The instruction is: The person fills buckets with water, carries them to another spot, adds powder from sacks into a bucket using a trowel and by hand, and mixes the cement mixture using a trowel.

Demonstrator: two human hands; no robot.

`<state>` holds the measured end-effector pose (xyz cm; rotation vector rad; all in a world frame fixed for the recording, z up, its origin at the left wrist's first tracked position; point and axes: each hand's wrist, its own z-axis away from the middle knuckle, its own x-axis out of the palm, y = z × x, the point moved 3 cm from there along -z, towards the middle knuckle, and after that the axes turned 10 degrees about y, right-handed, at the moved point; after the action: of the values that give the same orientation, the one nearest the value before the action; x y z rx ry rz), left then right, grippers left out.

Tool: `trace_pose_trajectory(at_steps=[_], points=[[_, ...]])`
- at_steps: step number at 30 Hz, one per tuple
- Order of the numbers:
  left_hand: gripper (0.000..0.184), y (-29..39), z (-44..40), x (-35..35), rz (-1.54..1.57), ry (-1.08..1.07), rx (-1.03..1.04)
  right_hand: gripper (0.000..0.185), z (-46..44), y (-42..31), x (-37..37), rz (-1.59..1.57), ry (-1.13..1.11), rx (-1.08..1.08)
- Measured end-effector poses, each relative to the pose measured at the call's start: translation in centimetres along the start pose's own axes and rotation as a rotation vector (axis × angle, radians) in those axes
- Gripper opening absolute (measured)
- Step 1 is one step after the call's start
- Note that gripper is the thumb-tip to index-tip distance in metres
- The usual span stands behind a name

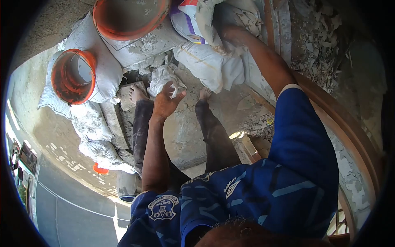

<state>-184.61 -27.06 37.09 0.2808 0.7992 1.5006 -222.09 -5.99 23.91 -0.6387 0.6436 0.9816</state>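
Note:
My left hand (166, 101) is held over the ground between my bare feet, thumb and fingers apart, with nothing in it. Just beyond its fingers lies a small, crumpled whitish bag (161, 78), partly covered by the hand. My right arm reaches up to an opened white, purple and red bag (187, 20) at the top. The wrist of my right hand (227, 33) shows at the bag's dusty grey folds. Its fingers are hidden there, so their grip cannot be made out.
An orange bucket (74, 76) stands at the left, and a larger orange tub (131, 35) with grey contents at the top. Filled white sacks (92, 121) line the left side. Rubble (314, 45) and a curved brown edge (341, 111) are at the right.

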Motion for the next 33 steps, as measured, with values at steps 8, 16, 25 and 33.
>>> trace_pose_trajectory(at_steps=[8, 16, 25, 33], points=[[0.082, -1.2, -0.2, -0.6, 0.087, 0.036, -0.029, 0.02, 2.2, -2.8, -7.6, -0.082, -0.152, 0.105], [0.078, -0.8, -0.3, 0.2, 0.071, -0.003, -0.029, 0.031, 2.7, -0.7, -7.4, -0.092, -0.077, -0.065], [0.078, -0.3, 0.1, -0.3, -0.047, 0.01, -0.032, 0.017, 2.8, -2.6, -12.9, -0.301, -0.072, 0.158], [0.08, 1.1, -0.9, 1.0, 0.033, 0.028, 0.027, 0.018, -1.0, -1.1, -5.3, -0.16, 0.063, 0.081]])
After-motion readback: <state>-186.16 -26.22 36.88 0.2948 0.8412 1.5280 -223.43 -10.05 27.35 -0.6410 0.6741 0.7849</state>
